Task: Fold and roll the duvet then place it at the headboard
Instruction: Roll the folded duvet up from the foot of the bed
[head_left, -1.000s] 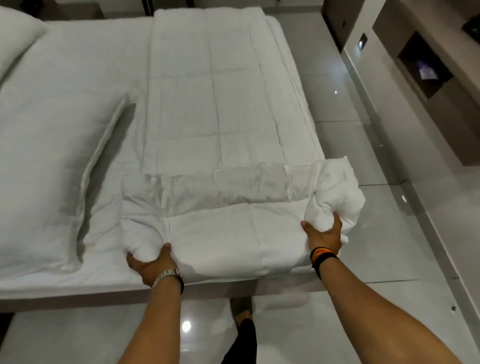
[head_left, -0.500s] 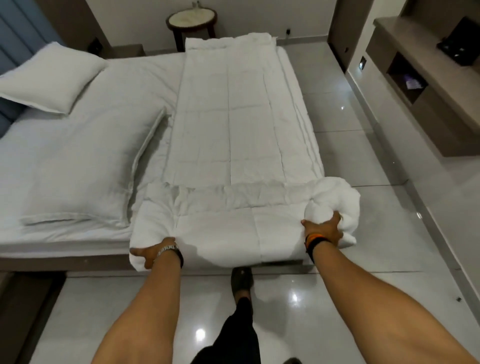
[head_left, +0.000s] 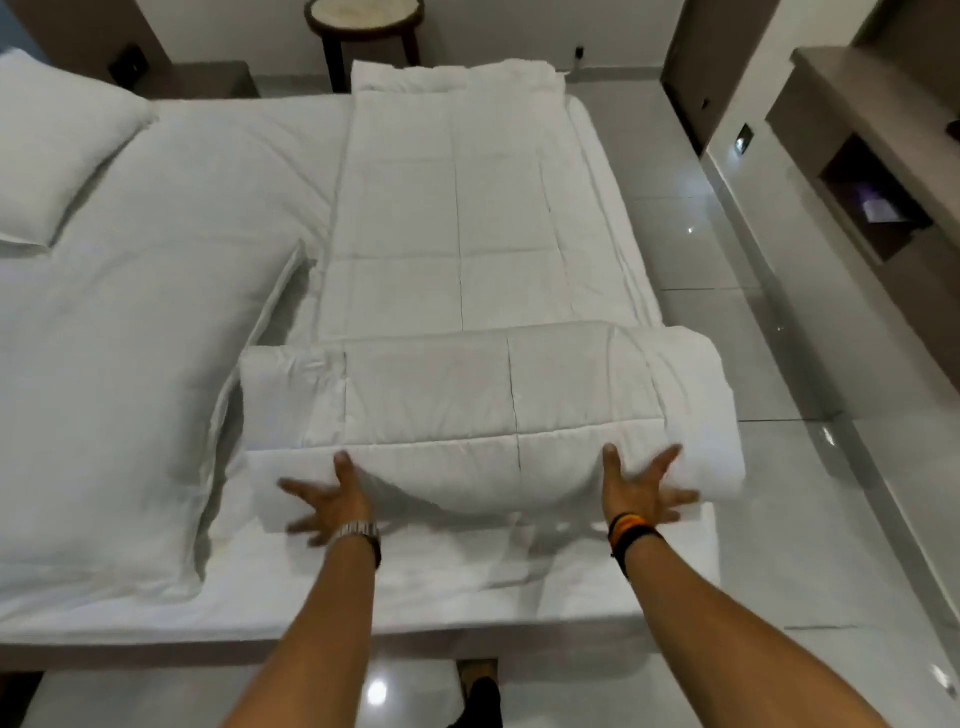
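- The puffy white quilted duvet (head_left: 467, 249) lies in a long folded strip on the right side of the bed w/ the white sheet (head_left: 171, 291). Its near end is a fat roll, lying across the strip by the bed's near edge.
- The roll's right end sticks out a bit past the bed's side, over the shiny grey tile floor (head_left: 779, 467).
- Left hand (head_left: 332, 499) is flat on the roll's near side, fingers spread wide, not grabbing. Right hand (head_left: 639, 488) is the same: flat, fingers spread, pushing.
- Step now looks like rolling. Folding seems done; most of the strip is still flat.
- Next: push both hands evenly, so the roll goes straight & stays tight, up to the strip's far end.
- Two soft white pillows (head_left: 119, 415) lie to the left, just beside the roll. A small round wooden table (head_left: 363, 21) stands past the bed.
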